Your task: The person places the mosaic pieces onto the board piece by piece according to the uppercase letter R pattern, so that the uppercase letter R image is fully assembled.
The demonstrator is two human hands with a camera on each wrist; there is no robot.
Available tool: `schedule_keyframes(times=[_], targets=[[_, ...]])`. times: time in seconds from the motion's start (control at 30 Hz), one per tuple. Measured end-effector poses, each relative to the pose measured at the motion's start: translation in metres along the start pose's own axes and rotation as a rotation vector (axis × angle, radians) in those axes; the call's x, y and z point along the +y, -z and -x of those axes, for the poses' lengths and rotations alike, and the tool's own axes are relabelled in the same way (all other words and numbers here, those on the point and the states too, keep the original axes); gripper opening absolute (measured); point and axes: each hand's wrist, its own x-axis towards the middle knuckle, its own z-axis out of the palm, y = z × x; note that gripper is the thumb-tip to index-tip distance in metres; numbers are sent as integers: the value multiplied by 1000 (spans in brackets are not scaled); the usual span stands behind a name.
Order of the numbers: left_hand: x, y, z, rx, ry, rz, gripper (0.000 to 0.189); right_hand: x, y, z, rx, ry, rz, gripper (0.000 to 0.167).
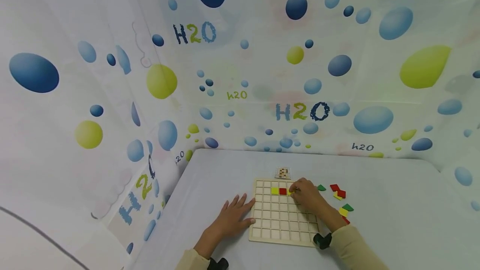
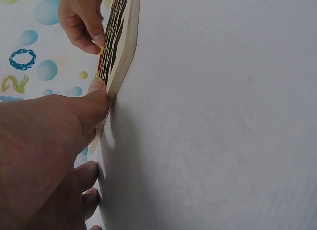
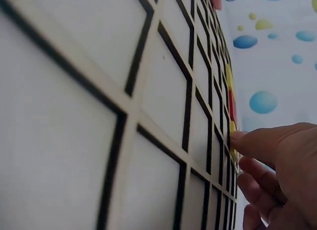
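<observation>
A wooden grid board [image 1: 268, 224] lies on the table, with a yellow tile [image 1: 275, 191] and a red tile [image 1: 283, 191] side by side in an upper row. My right hand [image 1: 308, 197] pinches another yellow tile [image 3: 233, 127] just right of the red one, thumb on its face and the other fingers bent behind. Much of that tile is hidden in the head view. Against the board's left edge rests my left hand [image 1: 233, 216], fingers spread and fairly straight. Its thumb touches the board's rim in the left wrist view [image 2: 99, 86].
A small pattern card [image 1: 283, 173] lies beyond the board's far edge. To the right are scattered loose tiles: a green piece [image 1: 321, 188], red pieces [image 1: 335, 187], another green one [image 1: 348, 207] and a yellow one [image 1: 343, 211]. A printed curtain [image 1: 258, 70] hangs behind the table.
</observation>
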Motion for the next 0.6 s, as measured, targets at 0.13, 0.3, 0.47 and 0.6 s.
schedule_keyframes(times=[0.13,0.3,0.47,0.6], targets=[[1,1,-1,-2,-7,10,70,9,14,3,3,-4,-46,10],[2,1,-2,-4,0,3,70,31,37,8,31,-48,-44,29],[1,0,-2,-7,8,2,70,48,52,13,-10,-160,18,36],[-1,-2,-3,-7,8,14,71,59,53,13,-37,-192,63,24]])
